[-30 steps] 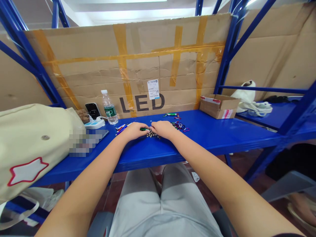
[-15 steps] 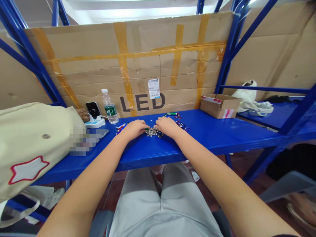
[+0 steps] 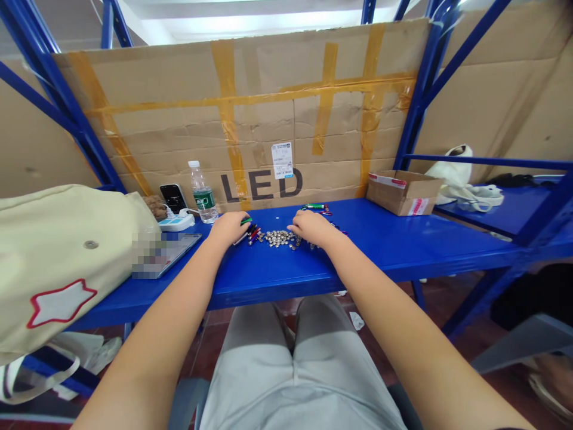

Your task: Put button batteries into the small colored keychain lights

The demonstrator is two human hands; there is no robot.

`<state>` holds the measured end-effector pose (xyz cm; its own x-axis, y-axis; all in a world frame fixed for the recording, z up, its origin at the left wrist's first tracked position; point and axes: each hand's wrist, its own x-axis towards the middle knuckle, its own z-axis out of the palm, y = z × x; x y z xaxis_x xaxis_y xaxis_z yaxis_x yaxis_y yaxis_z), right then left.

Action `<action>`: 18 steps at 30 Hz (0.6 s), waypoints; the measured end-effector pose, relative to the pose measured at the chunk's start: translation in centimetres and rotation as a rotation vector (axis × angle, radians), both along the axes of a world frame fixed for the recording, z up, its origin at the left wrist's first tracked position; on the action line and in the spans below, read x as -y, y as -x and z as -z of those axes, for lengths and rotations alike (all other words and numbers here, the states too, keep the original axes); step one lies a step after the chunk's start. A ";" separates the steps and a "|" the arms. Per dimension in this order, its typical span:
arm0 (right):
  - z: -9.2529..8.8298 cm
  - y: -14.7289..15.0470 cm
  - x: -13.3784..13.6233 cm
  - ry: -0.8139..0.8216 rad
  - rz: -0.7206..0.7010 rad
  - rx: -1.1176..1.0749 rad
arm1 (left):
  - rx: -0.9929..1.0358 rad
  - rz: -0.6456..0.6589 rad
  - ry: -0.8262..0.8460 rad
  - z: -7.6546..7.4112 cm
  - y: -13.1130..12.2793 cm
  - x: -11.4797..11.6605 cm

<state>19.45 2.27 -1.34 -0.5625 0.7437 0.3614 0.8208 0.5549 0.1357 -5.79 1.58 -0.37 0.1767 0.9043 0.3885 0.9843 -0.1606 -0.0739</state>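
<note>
A pile of several small silver round pieces point(image 3: 280, 238) lies on the blue shelf point(image 3: 380, 251) between my hands. My left hand point(image 3: 229, 227) rests left of the pile with fingers curled round a small green-tipped item point(image 3: 246, 220); thin red and silver pen-like sticks point(image 3: 250, 234) lie beside it. At the pile's right edge my right hand point(image 3: 311, 227) has its fingers bent down, touching the silver pieces. Coloured carabiner-like clips point(image 3: 316, 208) lie behind the right hand.
A cream bag with a star point(image 3: 58, 263) fills the left. A water bottle point(image 3: 202, 194), phone point(image 3: 173, 197) and power strip point(image 3: 176, 223) stand at the back left. A small cardboard box point(image 3: 403, 192) sits at the right. A taped cardboard wall marked LED point(image 3: 259, 119) closes the back.
My hands have moved apart, the left going left to the pen-like sticks, uncovering the pile of silver pieces. The view has shifted slightly.
</note>
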 end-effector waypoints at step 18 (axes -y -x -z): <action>0.3 -2.4 -0.1 0.164 0.001 -0.218 | 0.045 -0.094 0.028 0.4 1.1 -0.7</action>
<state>21.90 2.37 -1.63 -0.4838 0.8027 0.3487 0.8212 0.5542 -0.1364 -6.86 2.30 -0.80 0.0732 0.9269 0.3682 0.9973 -0.0684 -0.0261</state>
